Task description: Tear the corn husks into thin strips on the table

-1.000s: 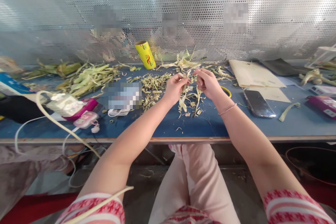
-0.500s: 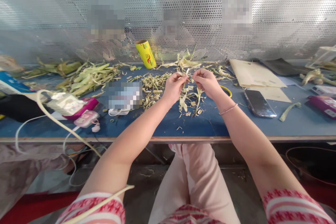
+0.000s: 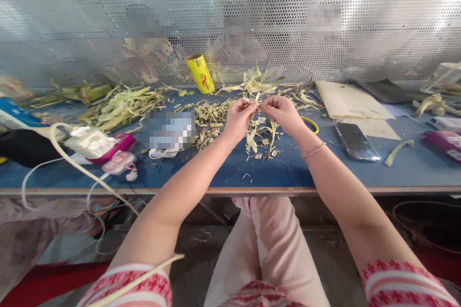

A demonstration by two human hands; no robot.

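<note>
The left hand (image 3: pixel 238 119) grips a pale strip (image 3: pixel 257 98) between closed thumb and fingers, one end of it sticking up past the fingertips. The right hand (image 3: pixel 283 114) meets it just to the right, thumb and forefinger pinched together; the fingers hide the spot, so I can't tell whether they have hold of the strip too. Both hands are above the table (image 3: pixel 266 175).

Right under the grip and a little nearer the body lie loose peelings (image 3: pixel 251 141). Left of the grip, close beside the left hand, is a heap of shreds (image 3: pixel 211 117), and farther left a pile of stalks (image 3: pixel 126 105). Beyond the grip, more husks (image 3: pixel 255 84) lie near the perforated panel (image 3: pixel 266 14). A yellow tube (image 3: pixel 200 76) stands tilted beyond the grip and to its left.

To the right of the grip, a yellow ring (image 3: pixel 314 123) shows partly behind the right wrist; farther right are a phone (image 3: pixel 356 141) and, beyond it, tan sheets (image 3: pixel 351 100).
</note>
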